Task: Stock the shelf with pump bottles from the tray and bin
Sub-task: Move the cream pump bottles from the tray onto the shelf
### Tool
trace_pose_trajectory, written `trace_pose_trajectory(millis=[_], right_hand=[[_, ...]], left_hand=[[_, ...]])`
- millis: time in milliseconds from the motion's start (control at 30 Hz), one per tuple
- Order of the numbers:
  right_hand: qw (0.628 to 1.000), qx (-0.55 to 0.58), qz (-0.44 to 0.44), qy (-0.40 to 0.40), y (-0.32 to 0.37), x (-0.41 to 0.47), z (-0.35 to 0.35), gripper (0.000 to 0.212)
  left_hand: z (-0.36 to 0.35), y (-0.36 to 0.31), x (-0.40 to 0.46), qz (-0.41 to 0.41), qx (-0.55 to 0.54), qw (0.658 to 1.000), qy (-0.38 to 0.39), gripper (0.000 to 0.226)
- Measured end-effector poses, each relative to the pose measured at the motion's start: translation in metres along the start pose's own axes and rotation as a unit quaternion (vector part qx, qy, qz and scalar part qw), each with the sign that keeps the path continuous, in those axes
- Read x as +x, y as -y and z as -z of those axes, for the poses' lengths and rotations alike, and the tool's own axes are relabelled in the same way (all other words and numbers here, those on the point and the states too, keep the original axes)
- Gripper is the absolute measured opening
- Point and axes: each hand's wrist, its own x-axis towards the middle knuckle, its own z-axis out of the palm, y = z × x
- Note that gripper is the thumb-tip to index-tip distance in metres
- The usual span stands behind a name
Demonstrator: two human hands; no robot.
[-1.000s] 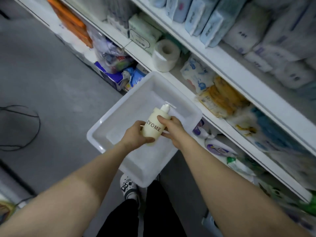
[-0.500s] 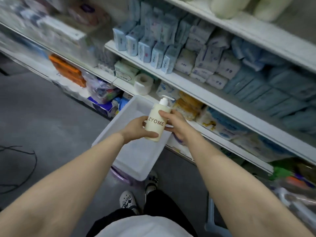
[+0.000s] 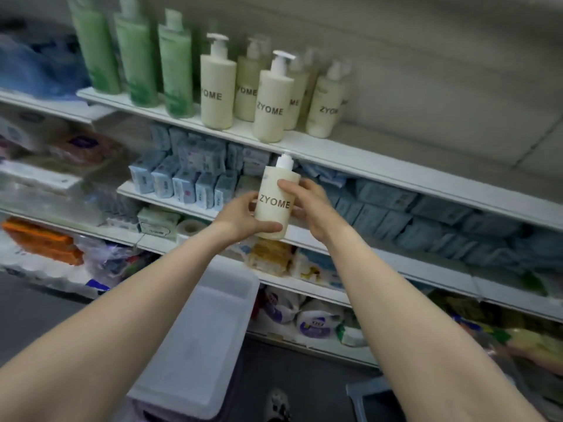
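A cream pump bottle (image 3: 273,205) marked ZYOME stands upright in both my hands, in front of the middle shelves. My left hand (image 3: 242,216) grips its lower left side, thumb across the base. My right hand (image 3: 307,204) wraps its right side, fingers over the label's top. On the top shelf (image 3: 350,153) above stand several matching cream ZYOME bottles (image 3: 272,100) and three tall green bottles (image 3: 134,59). The white tray (image 3: 195,345) lies below my arms with nothing visible in it.
To the right of the cream bottles the top shelf is bare board. Blue tissue packs (image 3: 189,184) fill the shelf behind the held bottle. Bagged goods (image 3: 304,315) crowd the lower shelves. A purple bin (image 3: 143,412) sits under the tray. My shoe (image 3: 277,405) is on the floor.
Both hands have lifted the bottle out of the tray and up towards the shelves. My view has tilted upward, bringing the top shelf with its bottles into sight.
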Motion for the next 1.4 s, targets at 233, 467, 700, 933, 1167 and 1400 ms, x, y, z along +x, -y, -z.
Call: trace_pose_trajectory(millis=[233, 467, 700, 933, 1167, 1400], right_hand=[[0.996, -0.001, 0.079, -0.029, 0.067, 0.017, 0.057, 0.043], [0.992, -0.018, 0.125, -0.026, 0.101, 0.049, 0.098, 0.054], [0.990, -0.020, 0.140, -0.022, 0.110, 0.083, 0.119, 0.066], [0.990, -0.001, 0.139, -0.019, 0.105, 0.100, 0.126, 0.072], [0.992, 0.040, 0.122, -0.015, 0.100, 0.107, 0.125, 0.061], [0.992, 0.055, 0.114, -0.021, 0.100, 0.108, 0.121, 0.065]], left_hand=[[-0.015, -0.071, 0.055, -0.085, -0.007, 0.996, -0.012, 0.084], [-0.032, -0.115, 0.102, -0.145, -0.032, 0.989, -0.026, 0.082], [-0.047, -0.126, 0.141, -0.150, -0.020, 0.987, -0.049, 0.082], [-0.058, -0.125, 0.162, -0.145, -0.015, 0.987, -0.063, 0.085], [-0.059, -0.122, 0.175, -0.137, 0.000, 0.988, -0.074, 0.089], [-0.057, -0.120, 0.178, -0.130, -0.001, 0.989, -0.073, 0.090]])
